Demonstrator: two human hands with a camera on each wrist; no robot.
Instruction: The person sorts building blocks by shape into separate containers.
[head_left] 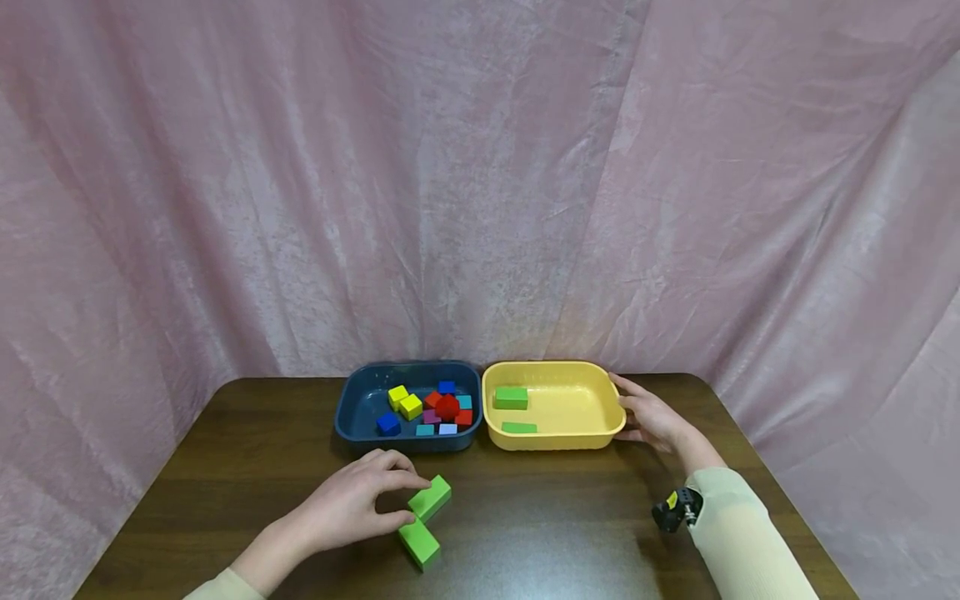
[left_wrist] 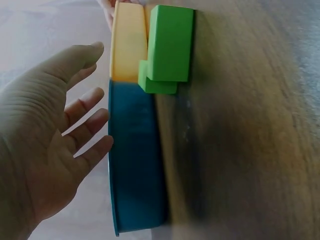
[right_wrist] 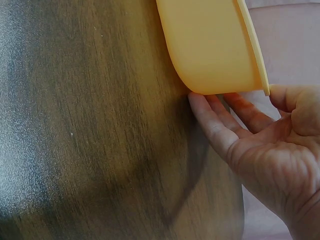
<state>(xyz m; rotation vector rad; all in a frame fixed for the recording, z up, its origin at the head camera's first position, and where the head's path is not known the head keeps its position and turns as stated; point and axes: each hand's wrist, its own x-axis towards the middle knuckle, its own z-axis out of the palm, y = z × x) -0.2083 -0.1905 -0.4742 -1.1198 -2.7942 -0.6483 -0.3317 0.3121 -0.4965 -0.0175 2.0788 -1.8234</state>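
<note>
My left hand (head_left: 367, 500) hovers over two green blocks on the table, with its thumb and fingers spread apart. The farther green block (head_left: 431, 498) lies at an angle to the nearer green block (head_left: 419, 543), their ends close together. In the left wrist view, a gap shows between my fingers and the green blocks (left_wrist: 171, 45). My right hand (head_left: 654, 419) is at the right end of the yellow tray (head_left: 555, 440). The right wrist view shows its fairly straight fingers (right_wrist: 212, 117) against the tray's end wall, the thumb by the rim.
Left of the yellow tray stands a dark blue tray (head_left: 360, 429) with several yellow, red, blue and purple blocks. Inside the yellow tray lie a green block (head_left: 512, 398) and another green block (head_left: 519, 427), partly hidden by the wall. A pink curtain (head_left: 480, 183) hangs behind the table.
</note>
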